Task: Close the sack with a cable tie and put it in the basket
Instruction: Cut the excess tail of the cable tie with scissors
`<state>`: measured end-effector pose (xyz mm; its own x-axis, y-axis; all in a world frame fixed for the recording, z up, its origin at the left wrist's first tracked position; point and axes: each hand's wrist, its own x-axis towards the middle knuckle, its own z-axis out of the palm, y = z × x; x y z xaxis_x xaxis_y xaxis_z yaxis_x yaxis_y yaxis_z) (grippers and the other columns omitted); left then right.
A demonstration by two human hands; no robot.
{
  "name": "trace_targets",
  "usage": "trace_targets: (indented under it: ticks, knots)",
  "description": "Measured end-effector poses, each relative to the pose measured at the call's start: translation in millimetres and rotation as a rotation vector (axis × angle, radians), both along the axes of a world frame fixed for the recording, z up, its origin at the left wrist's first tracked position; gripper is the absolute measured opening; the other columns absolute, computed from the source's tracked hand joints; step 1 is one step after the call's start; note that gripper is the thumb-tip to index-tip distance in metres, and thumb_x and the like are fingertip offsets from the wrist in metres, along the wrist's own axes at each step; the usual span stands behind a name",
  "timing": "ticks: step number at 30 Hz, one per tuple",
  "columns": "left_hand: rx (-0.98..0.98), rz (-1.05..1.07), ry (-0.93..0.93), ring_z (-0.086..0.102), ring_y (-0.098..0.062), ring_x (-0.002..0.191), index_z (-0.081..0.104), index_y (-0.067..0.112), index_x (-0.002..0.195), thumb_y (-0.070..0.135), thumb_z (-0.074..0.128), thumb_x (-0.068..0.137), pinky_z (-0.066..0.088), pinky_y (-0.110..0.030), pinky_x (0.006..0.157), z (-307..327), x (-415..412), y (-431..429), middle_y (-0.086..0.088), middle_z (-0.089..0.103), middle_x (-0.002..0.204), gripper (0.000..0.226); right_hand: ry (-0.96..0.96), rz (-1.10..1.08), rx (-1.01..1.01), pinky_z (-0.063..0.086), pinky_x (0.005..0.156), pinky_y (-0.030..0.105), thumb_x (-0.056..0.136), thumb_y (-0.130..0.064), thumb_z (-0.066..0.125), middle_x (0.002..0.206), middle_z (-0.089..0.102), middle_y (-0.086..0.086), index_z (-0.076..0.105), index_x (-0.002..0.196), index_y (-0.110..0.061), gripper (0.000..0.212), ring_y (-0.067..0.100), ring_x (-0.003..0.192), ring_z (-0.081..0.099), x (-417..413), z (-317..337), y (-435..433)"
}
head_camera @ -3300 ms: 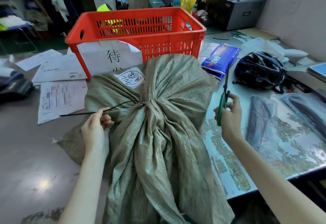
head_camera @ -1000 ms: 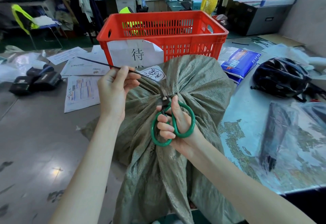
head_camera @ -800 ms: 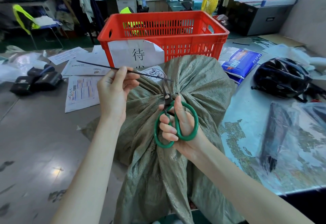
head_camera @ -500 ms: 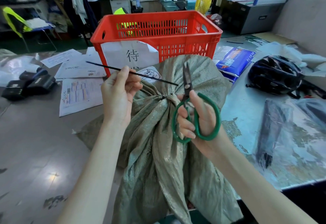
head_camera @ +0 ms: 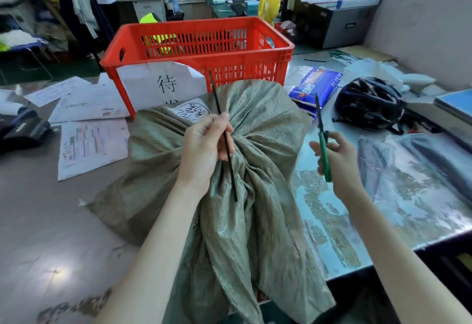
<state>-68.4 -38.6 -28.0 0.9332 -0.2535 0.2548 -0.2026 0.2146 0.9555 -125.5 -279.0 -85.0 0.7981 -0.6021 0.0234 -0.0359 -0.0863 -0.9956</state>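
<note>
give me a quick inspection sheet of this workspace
surface: grey table, glossy printed sheet at right
job's things: sack gathered at the neck, lying on the table in front of the red basket; basket looks empty
clutter: papers, blue packet, helmet
grippers: left hand pinches a loose black tie strip; right hand holds green scissors, blades shut, pointing up
cables: nothing seen
surroundings: cluttered room, yellow fan, hanging clothes, grey boxes
</note>
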Motion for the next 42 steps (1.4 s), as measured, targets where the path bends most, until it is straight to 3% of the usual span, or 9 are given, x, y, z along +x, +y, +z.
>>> trace_targets:
  ticks: [5, 8, 12, 17, 23, 27, 31, 36, 42]
  knots:
    - [0.097, -0.050, -0.017, 0.034, -0.014, 0.036, 0.060, 0.014, 0.074, 0.024, 0.048, 0.099, 0.027, -0.025, 0.040, -7, -5, -5, 0.000, 0.046, 0.041, 0.030, 0.338, -0.133, -0.137, 0.041, 0.055, 0.034, 0.084, -0.003, 0.061, 0.096, 0.062, 0.019, 0.052, 0.122, -0.008, 0.039, 0.024, 0.064, 0.052, -3, -61, -36]
    - [0.108, -0.063, 0.001, 0.028, -0.012, 0.034, 0.062, 0.011, 0.080, 0.025, 0.048, 0.100, 0.019, -0.031, 0.041, -12, -6, -6, -0.008, 0.033, 0.046, 0.029, 0.540, -0.114, -0.206, 0.046, 0.065, 0.039, 0.081, 0.002, 0.063, 0.109, 0.057, 0.021, 0.047, 0.123, -0.004, 0.046, 0.028, 0.071, 0.052, -11, -87, -41]
    - [0.154, -0.058, 0.001, 0.026, -0.018, 0.040, 0.063, 0.012, 0.083, 0.027, 0.046, 0.101, 0.016, -0.038, 0.042, -15, -7, -5, -0.013, 0.030, 0.052, 0.029, 0.616, -0.051, -0.314, 0.043, 0.058, 0.032, 0.080, 0.008, 0.058, 0.127, 0.056, 0.023, 0.045, 0.128, -0.003, 0.051, 0.027, 0.071, 0.054, -19, -106, -45]
    - [0.209, -0.078, -0.017, 0.032, -0.014, 0.039, 0.064, 0.016, 0.083, 0.025, 0.045, 0.101, 0.028, -0.020, 0.039, -17, -7, -3, -0.001, 0.043, 0.047, 0.028, 0.661, 0.054, -0.463, 0.037, 0.048, 0.023, 0.081, 0.009, 0.051, 0.128, 0.060, 0.019, 0.054, 0.129, -0.005, 0.050, 0.014, 0.055, 0.049, -16, -115, -51]
    - [0.255, -0.078, -0.078, 0.031, -0.018, 0.049, 0.067, 0.019, 0.085, 0.027, 0.049, 0.099, 0.026, -0.028, 0.046, -18, -8, -1, -0.003, 0.042, 0.060, 0.024, 0.846, 0.153, -0.647, 0.037, 0.051, 0.023, 0.085, -0.002, 0.048, 0.110, 0.066, 0.024, 0.066, 0.114, -0.002, 0.034, 0.026, 0.073, 0.053, 0, -114, -46]
    - [0.300, -0.060, -0.112, 0.029, -0.012, 0.046, 0.068, 0.014, 0.087, 0.025, 0.052, 0.098, 0.022, -0.027, 0.044, -18, -12, 2, 0.007, 0.037, 0.051, 0.023, 0.690, -0.041, -0.631, 0.049, 0.060, 0.032, 0.083, -0.007, 0.049, 0.090, 0.069, 0.020, 0.069, 0.099, -0.002, 0.026, 0.030, 0.067, 0.060, 3, -101, -35]
    - [0.340, -0.054, -0.141, 0.038, -0.001, 0.044, 0.067, 0.017, 0.083, 0.019, 0.052, 0.098, 0.031, -0.022, 0.050, -17, -18, 0, 0.017, 0.053, 0.049, 0.021, 0.184, -0.165, -0.340, 0.040, 0.054, 0.027, 0.085, -0.004, 0.049, 0.077, 0.069, 0.016, 0.068, 0.095, -0.003, 0.021, 0.020, 0.057, 0.052, 5, -51, 3]
    - [0.449, -0.059, -0.224, 0.049, 0.011, 0.053, 0.067, 0.020, 0.083, 0.026, 0.054, 0.096, 0.032, -0.011, 0.057, -16, -23, 2, 0.026, 0.056, 0.056, 0.020, -0.283, 0.084, -0.026, 0.030, 0.044, 0.028, 0.090, -0.014, 0.055, 0.058, 0.045, 0.010, 0.060, 0.085, 0.003, 0.019, 0.015, 0.048, 0.037, -7, 26, 61]
    - [0.499, -0.056, -0.258, 0.062, -0.006, 0.081, 0.070, 0.018, 0.085, 0.028, 0.058, 0.094, 0.045, -0.024, 0.077, -17, -27, 13, 0.007, 0.066, 0.081, 0.018, -0.371, 0.355, -0.046, 0.026, 0.043, 0.019, 0.088, -0.021, 0.059, 0.048, 0.039, -0.004, 0.063, 0.085, -0.004, 0.017, 0.009, 0.043, 0.030, 0, 61, 102]
